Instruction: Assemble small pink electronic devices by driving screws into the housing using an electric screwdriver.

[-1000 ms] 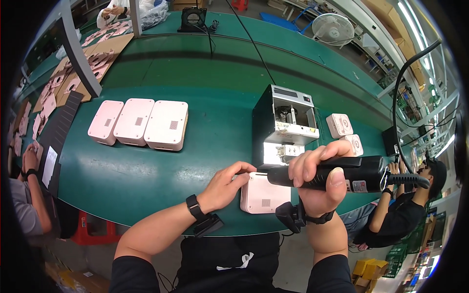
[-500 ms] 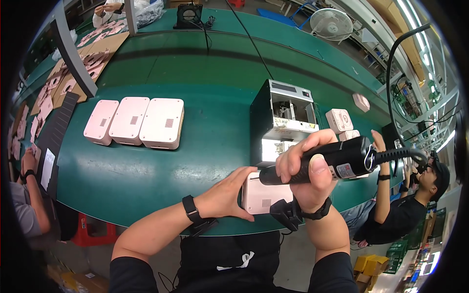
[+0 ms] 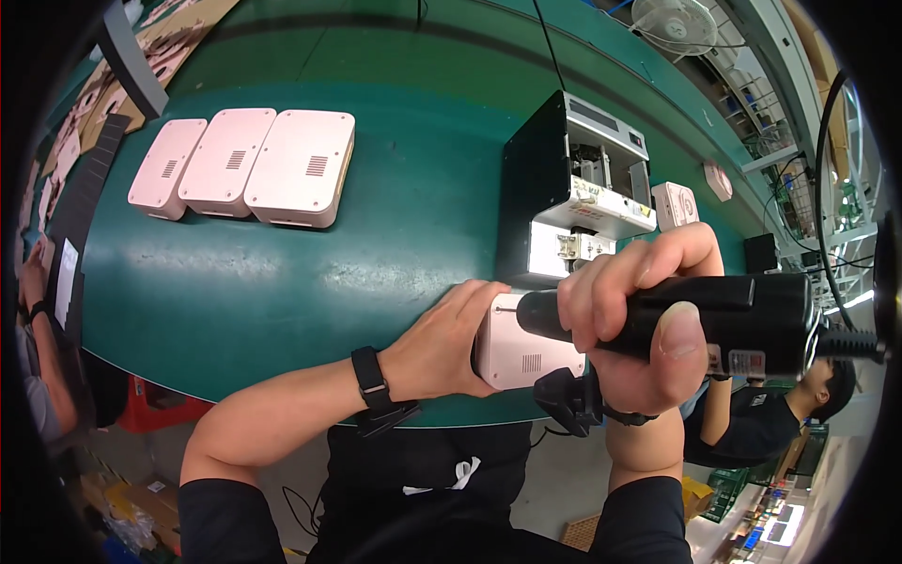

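My left hand (image 3: 440, 340) is wrapped round the left side of a pale pink plastic box (image 3: 512, 359), which lies on the green bench with its slotted face up. Gripped in my right hand (image 3: 644, 324) is a black electric screwdriver (image 3: 752, 315), held nearly level, its cord leaving to the right. Its thin bit reaches the box's upper left corner, by a screw hole; whether a screw sits there I cannot tell. The screwdriver and my right hand cover the box's upper right part.
A black and silver screw feeder (image 3: 536, 179) stands just beyond the box. Three similar pink boxes (image 3: 299, 160) sit in a row at left. Beyond the feeder are smaller pink parts (image 3: 675, 202). A co-worker (image 3: 766, 414) sits at right, and another person's arm (image 3: 42, 329) shows at far left.
My view has shifted, so the bench things appear higher. Both hands keep their holds, and the screwdriver looks larger and closer, its bit still at the same corner of the box.
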